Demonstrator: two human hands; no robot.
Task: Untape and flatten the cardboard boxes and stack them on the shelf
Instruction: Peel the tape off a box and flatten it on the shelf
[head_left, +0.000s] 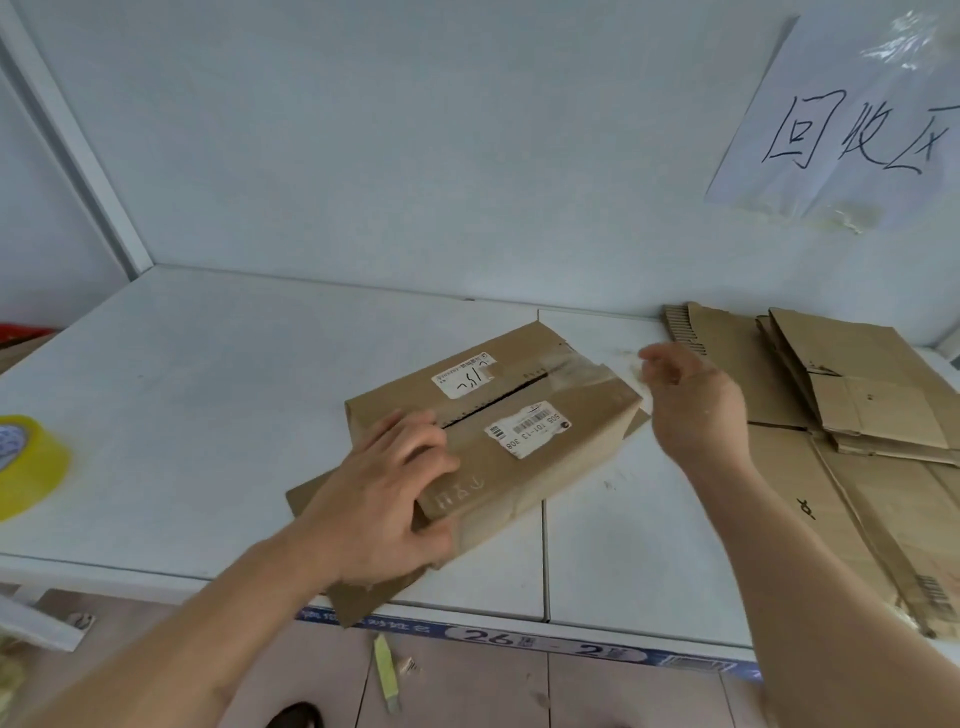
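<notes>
Gripping the near end of the box (498, 421), the left hand (384, 499) has its fingers laid over the top face and its thumb curled against the near side, which pins the box to the shelf (208, 374). That white shelf carries everything else: the box stands near the middle with one bottom corner past the front edge, and the flattened stack (841, 415) lies at the right against the back wall. On the box, the top seam is already slit along most of its length, with clear tape (582, 366) bridging the far end only. Hovering just beyond that far end, the right hand (691, 410) has its fingers loosely curled; motion blur hides whether they pinch a tape strip, so its grasp cannot be told. For the step in hand, probably peeling the last tape: keep the left hand pressing down so the box does not slide further off the edge; take the loose tape end at the far corner; pull low and back along the seam, not upward, so the strip comes away whole without tearing the board. A yellow tape roll (31, 462) sits at the left edge, well apart. Labels (527, 428) may stay on.
</notes>
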